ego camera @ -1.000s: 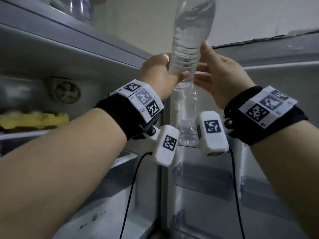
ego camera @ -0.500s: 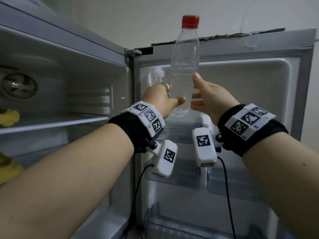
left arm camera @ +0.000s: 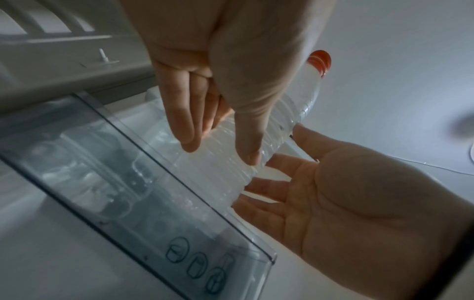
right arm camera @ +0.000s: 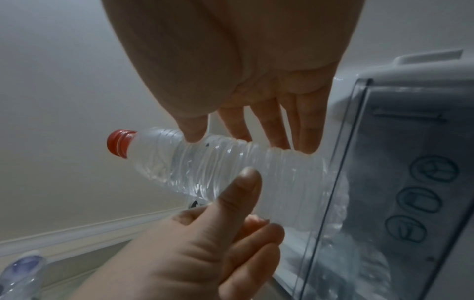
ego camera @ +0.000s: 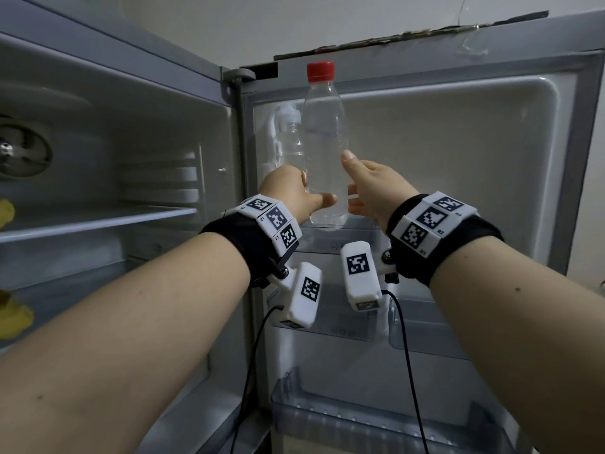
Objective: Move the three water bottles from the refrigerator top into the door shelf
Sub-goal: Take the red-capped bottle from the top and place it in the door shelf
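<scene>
A clear water bottle with a red cap (ego camera: 324,142) stands upright between both hands, its base dipping behind the clear front wall of the upper door shelf (ego camera: 330,240). My left hand (ego camera: 304,194) grips its lower body, thumb in front and fingers curled behind (right arm camera: 231,213). My right hand (ego camera: 357,185) rests straight fingers and thumb against the bottle's right side (right arm camera: 251,138). The left wrist view shows the bottle (left arm camera: 290,115) entering the shelf (left arm camera: 128,182). A second bottle with a pale cap (ego camera: 289,139) stands in the same shelf, just left and behind.
The open fridge cavity lies to the left with a glass shelf (ego camera: 98,221) and a round fan (ego camera: 19,152). Yellow items (ego camera: 13,316) sit at the left edge. Lower clear door bins (ego camera: 422,329) (ego camera: 360,417) hang below my wrists.
The bottle has come down from high beside the fridge top to the upper door shelf, held by both hands throughout. My view has swung right onto the open door.
</scene>
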